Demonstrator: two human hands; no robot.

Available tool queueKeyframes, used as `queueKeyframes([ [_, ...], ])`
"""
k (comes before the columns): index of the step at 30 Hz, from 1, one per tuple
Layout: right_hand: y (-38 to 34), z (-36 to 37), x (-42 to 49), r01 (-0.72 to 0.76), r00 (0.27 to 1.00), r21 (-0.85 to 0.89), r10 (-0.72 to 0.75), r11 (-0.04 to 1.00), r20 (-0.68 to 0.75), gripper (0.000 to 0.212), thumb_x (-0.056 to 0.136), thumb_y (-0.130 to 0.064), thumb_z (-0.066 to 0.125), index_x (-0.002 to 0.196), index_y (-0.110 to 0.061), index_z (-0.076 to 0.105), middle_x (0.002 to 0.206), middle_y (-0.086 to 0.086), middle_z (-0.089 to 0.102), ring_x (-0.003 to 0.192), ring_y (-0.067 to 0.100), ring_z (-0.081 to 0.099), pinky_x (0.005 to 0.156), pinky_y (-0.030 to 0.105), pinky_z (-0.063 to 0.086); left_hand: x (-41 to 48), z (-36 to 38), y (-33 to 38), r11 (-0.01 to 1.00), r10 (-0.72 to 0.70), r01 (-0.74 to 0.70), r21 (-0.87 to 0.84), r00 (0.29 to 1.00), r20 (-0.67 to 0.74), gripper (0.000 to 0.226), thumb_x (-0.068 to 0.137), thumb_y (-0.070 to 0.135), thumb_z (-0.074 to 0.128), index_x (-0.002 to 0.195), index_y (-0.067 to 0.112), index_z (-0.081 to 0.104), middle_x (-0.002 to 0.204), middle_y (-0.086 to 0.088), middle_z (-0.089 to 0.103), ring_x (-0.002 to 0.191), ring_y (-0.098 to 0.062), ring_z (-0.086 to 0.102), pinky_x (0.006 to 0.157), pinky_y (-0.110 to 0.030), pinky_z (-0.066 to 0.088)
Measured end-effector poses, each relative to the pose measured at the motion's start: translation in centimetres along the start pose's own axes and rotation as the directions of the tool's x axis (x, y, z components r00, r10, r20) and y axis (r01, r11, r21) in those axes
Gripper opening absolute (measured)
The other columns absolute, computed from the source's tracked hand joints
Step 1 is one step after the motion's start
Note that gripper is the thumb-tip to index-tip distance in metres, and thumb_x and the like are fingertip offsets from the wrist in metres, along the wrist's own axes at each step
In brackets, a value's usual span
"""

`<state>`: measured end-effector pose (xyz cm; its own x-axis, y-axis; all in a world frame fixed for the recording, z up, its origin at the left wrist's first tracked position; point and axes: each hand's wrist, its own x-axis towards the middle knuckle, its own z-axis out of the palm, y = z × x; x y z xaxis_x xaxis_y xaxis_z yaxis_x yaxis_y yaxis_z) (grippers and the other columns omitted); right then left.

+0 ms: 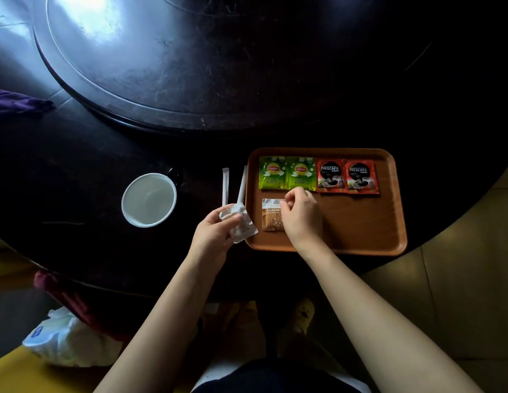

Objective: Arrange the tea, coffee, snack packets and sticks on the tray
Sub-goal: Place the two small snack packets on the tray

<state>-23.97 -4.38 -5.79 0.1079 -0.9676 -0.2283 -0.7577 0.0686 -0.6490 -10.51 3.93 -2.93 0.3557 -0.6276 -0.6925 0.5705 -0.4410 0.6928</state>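
Now two tea packets (287, 173), two coffee packets (348, 175), two sticks (233, 185); right hand (299, 217) pinches a tan packet (271, 215), left hand (216, 229) grips another packet (241, 225).

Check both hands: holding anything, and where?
Left hand grips pale packets by their near-left end. Right hand pinches the tan packet's top right corner.

— What is the tray (360, 222) made of?
— Wood-look, warm brown, with a smooth satin sheen. The green tea packets (287, 173) and red coffee packets (348, 176) beyond the right hand's fingertips (289, 198) are glossy printed foil or plastic.
— And under those fingertips?
— A matt, paper-like tan snack packet (271, 215). The crinkled packet (238, 222) pinched in the left hand's fingers (233, 221) looks like translucent plastic.
— The rest?
— Paper-wrapped white sticks (233, 182), a glazed white cup (148, 199), a dark lacquered table (77, 180), scuffed but shiny.
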Motion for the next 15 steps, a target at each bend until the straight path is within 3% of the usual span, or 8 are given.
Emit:
queueKeyframes([
  [3,-0.5,-0.8,-1.1,0.092,0.994,0.138,-0.099,0.986,0.041,0.020,0.087,-0.025,0.059,0.096,-0.008,0.059,0.099,0.007,0.061,0.084,0.017,0.056,0.067,0.023,0.044,-0.1,0.6,0.0,1.000,0.004,-0.005,0.021,0.999,0.039,0.022,0.079,0.001,0.060,0.099,0.011,0.063,0.093,-0.008,0.066,0.082,-0.020,0.065,0.072,-0.031,0.056],
  [7,-0.8,-1.7,-3.6,0.121,0.945,0.303,-0.204,0.945,0.257,0.013,0.082,-0.020,0.065,0.092,-0.012,0.066,0.094,0.006,0.068,0.083,0.016,0.061,0.074,0.026,0.051,-0.3,1.7,-0.1,1.000,0.028,-0.029,0.006,0.992,0.123,0.019,0.078,0.006,0.061,0.096,0.011,0.064,0.080,-0.002,0.070,0.075,-0.014,0.065,0.070,-0.024,0.052],
  [10,-0.2,-2.3,-4.0,0.180,0.967,0.299,-0.225,0.937,0.121,0.013,0.079,-0.005,0.065,0.090,-0.011,0.069,0.094,0.006,0.070,0.085,0.013,0.061,0.078,0.021,0.048,-0.4,2.5,-0.1,0.999,0.036,-0.032,-0.022,0.984,0.173,0.023,0.078,0.024,0.060,0.096,0.010,0.065,0.089,-0.006,0.069,0.084,-0.018,0.064,0.077,-0.027,0.050],
  [12,0.3,-2.9,-3.8,0.223,0.971,0.264,-0.236,0.938,0.019,0.018,0.078,0.002,0.062,0.089,-0.010,0.069,0.097,0.005,0.067,0.089,0.012,0.060,0.080,0.018,0.046,-0.4,2.8,-0.2,1.000,-0.022,0.021,0.008,0.991,0.134,0.033,0.087,0.032,0.051,0.103,0.006,0.063,0.098,-0.008,0.067,0.089,-0.020,0.062,0.082,-0.030,0.049],
  [15,1.3,-3.6,-3.6,0.291,0.956,0.259,-0.293,0.921,-0.034,0.020,0.076,0.007,0.060,0.087,-0.007,0.068,0.095,0.002,0.064,0.089,0.014,0.060,0.079,0.021,0.051,-1.0,3.2,-0.1,0.986,-0.147,0.130,0.101,0.972,0.182,0.037,0.089,0.026,0.052,0.114,-0.001,0.056,0.100,-0.011,0.064,0.079,-0.017,0.065,0.069,-0.024,0.056],
])
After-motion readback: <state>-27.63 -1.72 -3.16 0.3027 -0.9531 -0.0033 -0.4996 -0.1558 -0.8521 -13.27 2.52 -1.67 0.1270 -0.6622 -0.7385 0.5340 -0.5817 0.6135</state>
